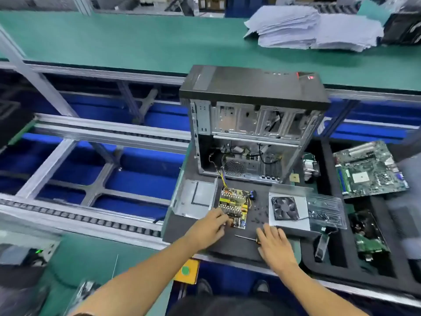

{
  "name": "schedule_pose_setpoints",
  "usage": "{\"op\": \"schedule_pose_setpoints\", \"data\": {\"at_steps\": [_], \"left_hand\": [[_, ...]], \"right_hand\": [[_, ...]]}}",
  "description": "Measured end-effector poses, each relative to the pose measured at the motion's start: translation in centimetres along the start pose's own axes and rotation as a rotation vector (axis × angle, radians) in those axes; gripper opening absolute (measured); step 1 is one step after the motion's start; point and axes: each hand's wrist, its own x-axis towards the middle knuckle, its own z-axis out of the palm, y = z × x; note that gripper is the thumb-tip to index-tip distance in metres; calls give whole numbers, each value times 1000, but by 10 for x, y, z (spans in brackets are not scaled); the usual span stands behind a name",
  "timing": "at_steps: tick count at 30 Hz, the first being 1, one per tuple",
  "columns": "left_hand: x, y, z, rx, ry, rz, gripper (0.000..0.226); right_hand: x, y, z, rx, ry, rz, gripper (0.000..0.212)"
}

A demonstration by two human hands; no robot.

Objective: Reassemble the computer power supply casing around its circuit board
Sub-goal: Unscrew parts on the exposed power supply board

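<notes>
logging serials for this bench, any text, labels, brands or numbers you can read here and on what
None can be read.
PC case: red badge on top, too blurred.
Circuit board: any print too small.
Motherboard: markings too small.
Fan: no label legible.
Paper stacks: no text legible.
Green button: no text visible.

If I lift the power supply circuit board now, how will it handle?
The circuit board probably stays stiff but fragile: tall components crowd its top, so edges look safer. Its wire bundle runs into the computer case, so it will likely tug back. The left hand touches its near corner.
</notes>
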Motion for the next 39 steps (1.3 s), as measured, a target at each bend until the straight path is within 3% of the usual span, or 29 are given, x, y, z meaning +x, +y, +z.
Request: {"op": "schedule_pose_setpoints", "data": {"at_steps": [5, 10, 14, 17, 20, 25, 30, 35, 39], "left_hand": [[3, -12, -15, -16, 96, -3, 19], [9, -21, -24, -36, 188, -50, 17], [21, -24, -28, 59, 209, -93, 12], [35, -21, -29, 168, 182, -92, 19], [49, -12, -25, 240, 146, -153, 31], [65, -5, -23, 207, 234, -437, 51], [69, 1, -13, 540, -10, -179, 67], [85, 22, 10, 621, -79, -382, 90], [97, 30, 22, 695, -160, -430, 96]], "right_hand": [[4, -7, -6, -55, -34, 5, 53], [7, -6, -8, -1, 129, 12, 43], [19, 3, -27, 195, 152, 126, 24], [34, 8, -43, 485, 112, 232, 18], [44, 14, -51, 701, 127, 340, 17], [65, 22, -50, 883, 103, 497, 30], [78, 28, -48, 905, 15, 509, 28], [80, 32, -47, 931, 6, 464, 27], [81, 35, -46, 852, -66, 387, 25]]}}
